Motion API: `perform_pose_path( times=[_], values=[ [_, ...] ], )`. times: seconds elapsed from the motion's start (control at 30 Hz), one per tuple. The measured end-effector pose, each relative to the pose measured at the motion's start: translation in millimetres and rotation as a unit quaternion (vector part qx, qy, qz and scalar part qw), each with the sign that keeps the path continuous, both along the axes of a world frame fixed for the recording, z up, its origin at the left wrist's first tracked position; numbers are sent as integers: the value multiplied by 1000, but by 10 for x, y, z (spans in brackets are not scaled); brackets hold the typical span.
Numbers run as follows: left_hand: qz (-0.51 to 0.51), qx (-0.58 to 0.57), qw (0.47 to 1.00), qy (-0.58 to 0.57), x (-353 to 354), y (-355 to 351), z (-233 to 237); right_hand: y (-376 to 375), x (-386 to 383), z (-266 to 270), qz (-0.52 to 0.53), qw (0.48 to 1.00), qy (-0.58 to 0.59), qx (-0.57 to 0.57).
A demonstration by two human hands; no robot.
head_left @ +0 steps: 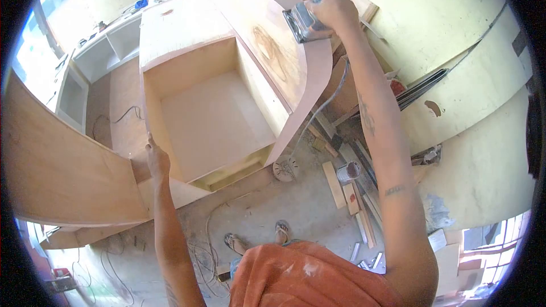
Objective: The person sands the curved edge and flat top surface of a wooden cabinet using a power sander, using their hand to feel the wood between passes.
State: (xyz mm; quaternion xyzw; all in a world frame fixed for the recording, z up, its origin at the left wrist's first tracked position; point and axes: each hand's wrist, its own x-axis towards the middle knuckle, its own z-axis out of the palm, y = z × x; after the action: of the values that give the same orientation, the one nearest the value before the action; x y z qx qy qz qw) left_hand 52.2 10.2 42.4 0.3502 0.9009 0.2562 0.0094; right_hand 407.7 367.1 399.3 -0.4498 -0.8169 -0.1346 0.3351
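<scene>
A blue-grey power sander (306,21) rests on the right edge of the plywood top of a wooden cabinet (318,65). My right hand (335,8) is wrapped round its body, and a grey cord hangs from it. My left hand (157,156) is at the cabinet's left edge, its fingers closed on the rim beside the square open compartment (210,119). The sander covers the surface beneath it. A brown swirled patch (270,51) marks the wood left of the sander.
Large pale plywood sheets (455,23) lean on the right. Wood offcuts (334,185) and a paint can (348,172) lie on the floor below them. A round fan-like object (285,167) is near the cabinet base. Loose cables (209,239) lie left of my feet. A curved panel (62,159) stands at left.
</scene>
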Motion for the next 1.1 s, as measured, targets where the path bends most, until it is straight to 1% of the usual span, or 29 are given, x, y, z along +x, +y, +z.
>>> perform_pose_path(
  times=[0.03, 0.17, 0.2, 0.23, 0.27, 0.37, 0.4, 0.47, 0.5, 0.57, 0.6, 0.67, 0.7, 0.77, 0.8, 0.87, 0.9, 0.93, 0.97, 1.0, 1.03, 1.07, 1.1],
  values=[
    [5, -7, 1000, 3, 5, 7, 14, 77, -78, 76, -24, 998, -39, -34],
    [8, -17, 1000, -4, 8, -4, 69, 240, -262, 371, -24, 996, -23, -77],
    [9, -19, 1000, -3, -29, -8, 12, 246, -282, 411, -23, 995, -31, -90],
    [5, -17, 1000, 7, -82, 3, -76, 249, -302, 421, -22, 994, -38, -103],
    [0, -16, 1000, 18, -142, 3, -154, 230, -280, 384, -16, 996, -24, -85],
    [-9, 0, 999, 41, -130, -18, -166, -143, -145, 267, -14, 996, 4, -87],
    [-11, -4, 999, 39, -117, -23, -162, -213, -69, 144, -16, 996, 3, -91],
    [-13, 15, 999, 40, -114, -26, -126, -310, 104, -202, 32, 998, 33, 48],
    [-14, 12, 999, 39, -117, -37, -116, -445, 170, -326, 30, 998, 32, 44],
    [-35, 28, 998, 42, -112, -72, -114, -775, 310, -582, 4, 993, 109, 46],
    [-36, 25, 998, 41, -105, -72, -111, -876, 395, -734, 3, 993, 108, 42],
    [-20, 5, 998, 56, -108, -62, -112, -1002, 576, -1099, 12, 985, 152, 75],
    [-20, 2, 998, 55, -110, -67, -131, -1045, 658, -1291, 13, 986, 152, 72],
    [-34, 14, 995, 93, -159, -81, -195, -1113, 797, -1707, 57, 966, 205, 143],
    [-32, 14, 995, 92, -221, -83, -261, -1147, 844, -1908, 59, 967, 205, 142],
    [-34, 3, 997, 75, -330, -93, -386, -1226, 923, -2314, 68, 954, 253, 147],
    [-33, 3, 997, 75, -287, -85, -321, -1237, 944, -2526, 69, 954, 253, 148],
    [-20, -26, 998, 61, -223, -86, -183, -1236, 950, -2732, 74, 947, 268, 161],
    [-7, -54, 997, 48, -191, -74, -100, -1240, 954, -2838, 78, 940, 284, 175],
    [-4, -51, 997, 51, -252, -77, -200, -1238, 954, -2855, 81, 938, 287, 178],
    [-31, -45, 993, 103, -376, -121, -404, -1243, 952, -2874, 75, 939, 287, 176],
    [-59, -41, 985, 155, -464, -149, -505, -1244, 948, -2897, 68, 940, 287, 172],
    [-60, -41, 985, 158, -415, -131, -386, -1234, 936, -2853, 68, 939, 290, 172]
  ],
)
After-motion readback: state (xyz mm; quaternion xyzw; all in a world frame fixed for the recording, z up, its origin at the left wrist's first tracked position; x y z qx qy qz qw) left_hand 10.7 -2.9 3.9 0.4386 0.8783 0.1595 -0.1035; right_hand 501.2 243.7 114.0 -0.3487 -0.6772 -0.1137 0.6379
